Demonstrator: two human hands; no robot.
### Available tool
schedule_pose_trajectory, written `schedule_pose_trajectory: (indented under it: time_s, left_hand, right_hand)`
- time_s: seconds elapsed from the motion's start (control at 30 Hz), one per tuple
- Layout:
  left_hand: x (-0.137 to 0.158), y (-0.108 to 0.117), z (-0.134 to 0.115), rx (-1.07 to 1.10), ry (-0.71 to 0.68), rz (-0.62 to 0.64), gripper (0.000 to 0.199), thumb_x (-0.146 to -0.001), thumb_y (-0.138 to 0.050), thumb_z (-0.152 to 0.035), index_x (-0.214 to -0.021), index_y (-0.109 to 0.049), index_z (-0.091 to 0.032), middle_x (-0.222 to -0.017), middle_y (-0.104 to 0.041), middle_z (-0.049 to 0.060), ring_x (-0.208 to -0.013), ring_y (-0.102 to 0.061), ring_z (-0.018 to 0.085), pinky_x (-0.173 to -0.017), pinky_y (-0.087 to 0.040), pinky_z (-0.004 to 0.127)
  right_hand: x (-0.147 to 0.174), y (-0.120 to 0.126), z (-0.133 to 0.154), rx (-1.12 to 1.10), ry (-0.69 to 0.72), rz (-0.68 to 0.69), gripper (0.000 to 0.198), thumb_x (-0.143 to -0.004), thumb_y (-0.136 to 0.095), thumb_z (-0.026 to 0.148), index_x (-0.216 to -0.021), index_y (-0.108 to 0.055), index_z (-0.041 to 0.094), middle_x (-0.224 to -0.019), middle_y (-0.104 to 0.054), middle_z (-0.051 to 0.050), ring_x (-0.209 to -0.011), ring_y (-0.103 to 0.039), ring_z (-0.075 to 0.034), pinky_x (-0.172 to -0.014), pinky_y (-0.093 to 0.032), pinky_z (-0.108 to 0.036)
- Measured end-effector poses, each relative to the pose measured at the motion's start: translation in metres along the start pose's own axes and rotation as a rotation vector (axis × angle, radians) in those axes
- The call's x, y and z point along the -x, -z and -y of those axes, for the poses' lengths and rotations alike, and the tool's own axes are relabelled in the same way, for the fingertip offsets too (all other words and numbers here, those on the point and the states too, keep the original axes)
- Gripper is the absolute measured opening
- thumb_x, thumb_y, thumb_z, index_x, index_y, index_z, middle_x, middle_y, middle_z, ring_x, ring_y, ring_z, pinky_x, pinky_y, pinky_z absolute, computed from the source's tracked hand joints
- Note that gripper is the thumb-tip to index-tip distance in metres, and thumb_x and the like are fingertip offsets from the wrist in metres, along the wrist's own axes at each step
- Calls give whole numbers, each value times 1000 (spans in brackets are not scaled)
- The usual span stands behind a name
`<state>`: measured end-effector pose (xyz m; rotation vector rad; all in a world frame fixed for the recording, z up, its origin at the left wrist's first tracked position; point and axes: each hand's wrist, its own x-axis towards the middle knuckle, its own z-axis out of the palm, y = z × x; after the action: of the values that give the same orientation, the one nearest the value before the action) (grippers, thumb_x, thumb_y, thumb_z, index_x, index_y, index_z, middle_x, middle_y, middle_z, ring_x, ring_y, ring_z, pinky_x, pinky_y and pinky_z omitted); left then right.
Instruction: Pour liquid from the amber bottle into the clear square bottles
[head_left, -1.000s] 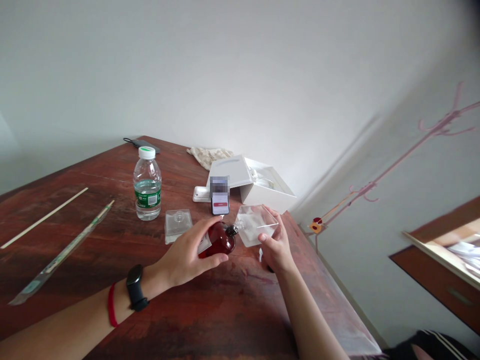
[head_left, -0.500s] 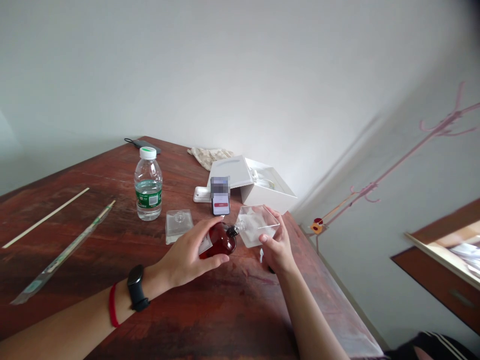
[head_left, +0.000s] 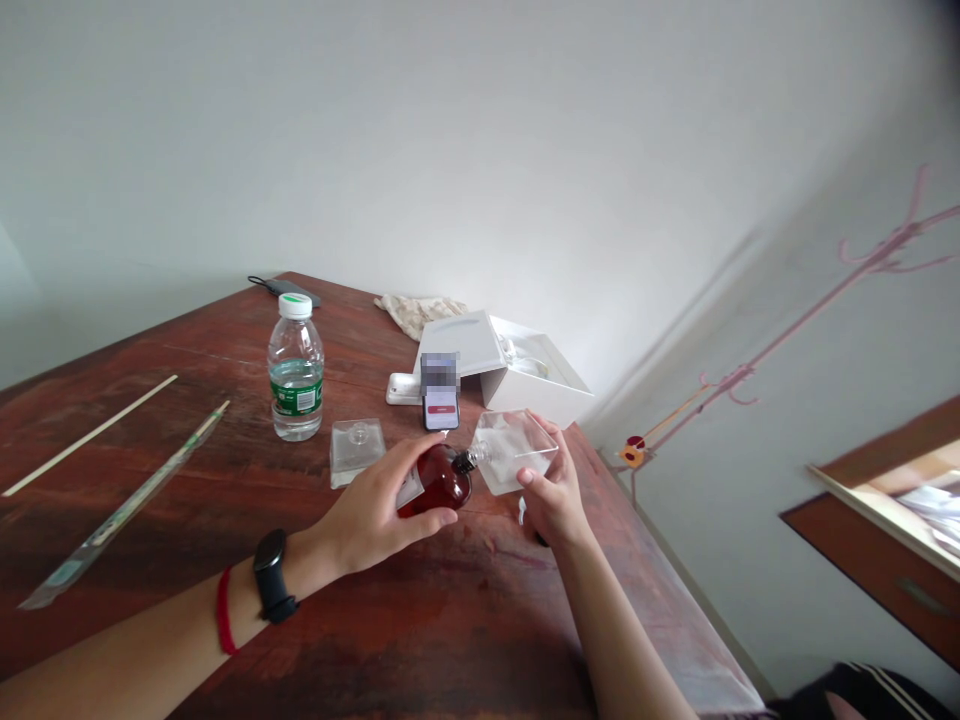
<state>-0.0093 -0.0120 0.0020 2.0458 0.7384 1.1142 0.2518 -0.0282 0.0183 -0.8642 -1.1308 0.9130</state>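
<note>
My left hand (head_left: 386, 505) is wrapped round a reddish-brown bottle (head_left: 444, 482), which lies tilted on its side with its black neck pointing right. The neck reaches the open side of a clear square container (head_left: 513, 450). My right hand (head_left: 556, 490) grips that container by its right side, thumb in front, holding it tipped toward the bottle. Whether liquid is flowing I cannot tell. Left of the bottle, a clear square lid with a round knob (head_left: 357, 452) lies on the table. A small white piece (head_left: 523, 511) sits below the container.
A water bottle (head_left: 296, 370) stands on the wooden table (head_left: 315, 660). A stick (head_left: 90, 436) and wrapped chopsticks (head_left: 135, 500) lie at left. A phone (head_left: 441, 408) leans against a white box (head_left: 540, 400) behind my hands. A coat rack (head_left: 742, 375) stands at right.
</note>
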Motion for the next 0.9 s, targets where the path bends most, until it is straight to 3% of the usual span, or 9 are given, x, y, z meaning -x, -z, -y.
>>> schedule_pose_trajectory:
  time_s: [0.9]
  left_hand:
    - [1, 0, 2, -10, 2, 21, 76, -95, -78, -55, -158, -45, -29, -157, -61, 13, -139, -63, 35, -122, -48, 53]
  right_hand:
    - [-1, 3, -5, -3, 25, -7, 79, -62, -103, 44, -131, -68, 31, -134, -77, -8, -123, -71, -36, -103, -57, -49]
